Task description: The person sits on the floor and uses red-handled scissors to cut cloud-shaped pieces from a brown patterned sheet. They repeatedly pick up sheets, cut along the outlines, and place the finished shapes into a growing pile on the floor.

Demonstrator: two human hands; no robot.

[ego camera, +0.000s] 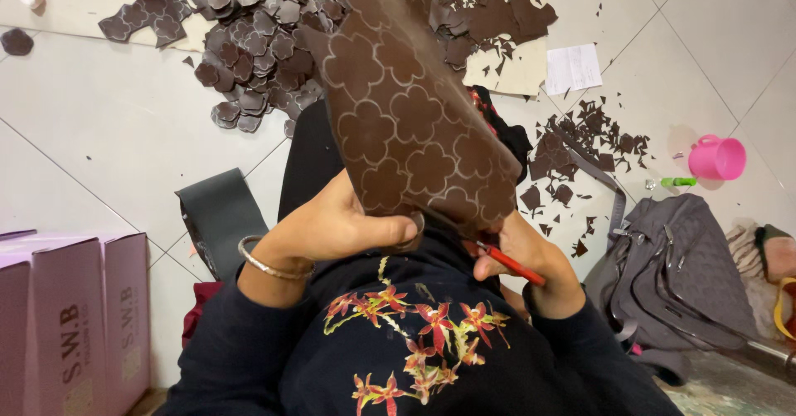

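1. head view: the left hand (344,225) grips the lower edge of a large dark brown sheet of thin leather-like material marked with pale four-lobed flower outlines (414,126), thumb pressed across its near side; a silver bangle (269,265) circles that wrist.
2. the sheet stands tilted up in front of the person's chest, at the middle of the frame, its top corner leaning toward 12 o'clock.
3. the right hand (531,258) is closed around red-handled scissors (510,264), which meet the sheet's lower right edge at about 5 o'clock of the sheet.
4. at 11 o'clock of the sheet, a heap of cut brown flower-shaped pieces (257,43) lies on the white tiled floor (108,126).
5. at 3 o'clock, small brown offcuts (580,142) are scattered; beyond them stands a pink plastic cup (718,157).
6. at 4 o'clock sits a grey quilted bag (680,267); at 8 o'clock stand pink cardboard boxes (75,316).
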